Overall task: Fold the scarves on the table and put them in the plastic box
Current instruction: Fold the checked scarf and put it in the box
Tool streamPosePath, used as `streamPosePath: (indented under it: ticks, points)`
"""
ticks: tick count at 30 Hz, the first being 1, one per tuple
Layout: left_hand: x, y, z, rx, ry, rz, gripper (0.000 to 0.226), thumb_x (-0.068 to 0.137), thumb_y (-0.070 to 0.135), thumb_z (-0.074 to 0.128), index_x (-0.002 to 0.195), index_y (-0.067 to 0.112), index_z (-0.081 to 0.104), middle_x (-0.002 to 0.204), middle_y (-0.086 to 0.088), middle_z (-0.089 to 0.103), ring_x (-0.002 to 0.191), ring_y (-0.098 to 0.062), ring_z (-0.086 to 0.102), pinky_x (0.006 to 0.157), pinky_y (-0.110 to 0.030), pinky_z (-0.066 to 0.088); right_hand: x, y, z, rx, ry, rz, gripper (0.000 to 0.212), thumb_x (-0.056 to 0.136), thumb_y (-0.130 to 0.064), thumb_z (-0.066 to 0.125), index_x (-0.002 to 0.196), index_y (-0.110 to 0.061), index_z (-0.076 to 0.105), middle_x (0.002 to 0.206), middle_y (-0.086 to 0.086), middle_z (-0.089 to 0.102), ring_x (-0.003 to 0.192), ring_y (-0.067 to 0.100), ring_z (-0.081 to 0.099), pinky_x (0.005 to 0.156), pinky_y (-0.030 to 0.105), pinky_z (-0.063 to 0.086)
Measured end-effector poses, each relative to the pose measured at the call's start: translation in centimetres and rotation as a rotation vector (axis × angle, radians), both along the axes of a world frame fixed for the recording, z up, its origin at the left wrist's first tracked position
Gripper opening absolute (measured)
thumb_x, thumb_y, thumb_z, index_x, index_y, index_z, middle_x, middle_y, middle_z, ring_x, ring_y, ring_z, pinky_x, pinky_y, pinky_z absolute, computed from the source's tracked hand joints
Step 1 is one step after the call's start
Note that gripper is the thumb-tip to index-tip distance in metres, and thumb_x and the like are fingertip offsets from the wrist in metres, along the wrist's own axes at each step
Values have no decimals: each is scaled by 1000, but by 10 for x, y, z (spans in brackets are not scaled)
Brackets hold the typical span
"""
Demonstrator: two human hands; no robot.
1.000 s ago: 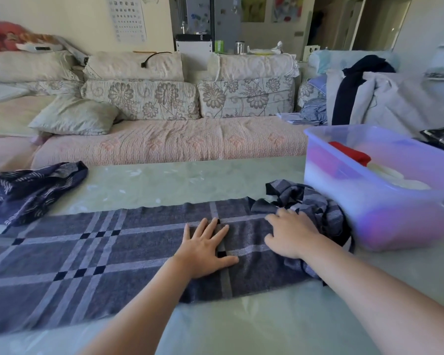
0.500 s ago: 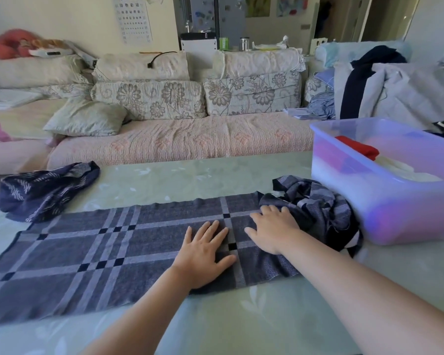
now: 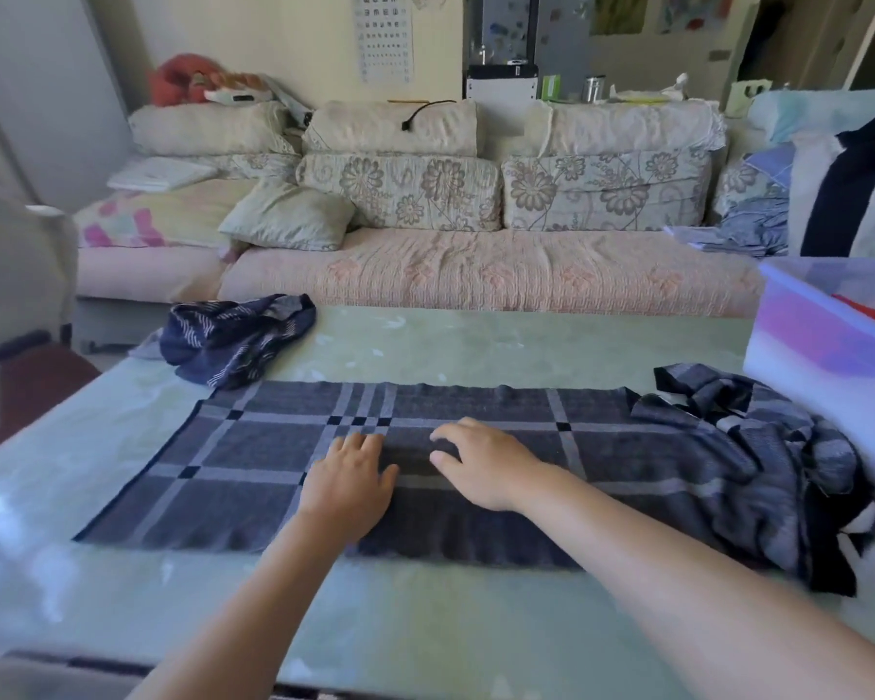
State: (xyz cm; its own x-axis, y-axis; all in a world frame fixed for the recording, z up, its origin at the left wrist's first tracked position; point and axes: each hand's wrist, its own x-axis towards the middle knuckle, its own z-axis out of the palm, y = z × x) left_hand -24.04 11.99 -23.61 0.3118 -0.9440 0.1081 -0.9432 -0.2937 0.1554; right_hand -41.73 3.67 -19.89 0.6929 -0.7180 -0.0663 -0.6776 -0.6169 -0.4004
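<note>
A grey checked scarf (image 3: 253, 467) lies spread flat across the green table (image 3: 425, 613), its right end still bunched in a heap (image 3: 758, 447). My left hand (image 3: 349, 477) presses flat on the scarf's middle, fingers straight. My right hand (image 3: 486, 462) rests on the cloth just to its right, fingers slightly bent and spread, holding nothing. A crumpled dark blue patterned scarf (image 3: 233, 336) sits at the table's far left. The translucent plastic box (image 3: 819, 356) stands at the right edge, with something red inside.
A sofa (image 3: 476, 275) with floral cushions runs behind the table. Clothes are piled at the back right (image 3: 849, 194). A chair (image 3: 16, 275) stands at the table's left side.
Both hands have slid leftward along the scarf, away from the bunched end. The view has turned left, so the box now sits at the frame's right edge.
</note>
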Motion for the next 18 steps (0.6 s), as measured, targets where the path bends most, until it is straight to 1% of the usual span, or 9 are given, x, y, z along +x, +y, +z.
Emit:
streamPosePath:
  ticks: [3, 5, 9, 11, 13, 16, 18]
  points:
    - [47, 19, 9, -9, 75, 88, 42, 99, 43, 40, 135, 23, 45, 135, 0, 49, 126, -23, 44, 96, -40, 45, 57, 6, 5, -11, 28, 109, 44, 104, -41, 41, 145, -26, 45, 150, 0, 40, 133, 28, 45, 104, 46, 42]
    - [79, 31, 15, 19, 119, 148, 42, 99, 41, 40, 136, 23, 45, 135, -1, 49, 126, -23, 44, 95, -40, 45, 101, 9, 8, -30, 36, 169, 42, 104, -37, 41, 144, -27, 46, 151, 0, 40, 133, 28, 45, 103, 46, 43]
    - [142, 58, 18, 82, 138, 282, 42, 99, 32, 41, 139, 20, 42, 137, -7, 46, 126, -29, 42, 96, -43, 42, 192, 13, 9, -96, 29, 259, 37, 104, -27, 40, 139, -27, 51, 147, 0, 45, 129, 27, 48, 101, 45, 45]
    - [168, 69, 17, 120, 132, 345, 38, 98, 26, 41, 135, 18, 45, 134, -9, 46, 125, -30, 42, 96, -43, 42, 234, 13, 6, -140, 56, 285, 39, 103, -19, 38, 138, -29, 53, 147, -1, 46, 128, 26, 49, 100, 46, 46]
    - [187, 79, 17, 151, 114, 390, 29, 97, 22, 45, 125, 16, 48, 128, -9, 48, 120, -30, 44, 91, -41, 44, 271, 12, 3, -215, 126, 332, 44, 101, -10, 40, 138, -30, 54, 146, -3, 47, 125, 27, 51, 97, 46, 48]
    - [204, 88, 14, 174, 57, 436, 26, 96, 26, 52, 119, 14, 50, 123, -9, 49, 116, -29, 46, 82, -34, 40, 313, 7, -1, -340, 192, 401, 53, 95, 2, 44, 137, -28, 55, 137, -1, 53, 117, 30, 56, 91, 46, 51]
    - [211, 91, 12, 184, 31, 480, 27, 96, 28, 53, 119, 14, 51, 124, -9, 48, 118, -28, 44, 79, -33, 38, 336, 1, -5, -410, 229, 436, 53, 91, 5, 46, 133, -26, 55, 131, 0, 55, 113, 31, 59, 88, 47, 53]
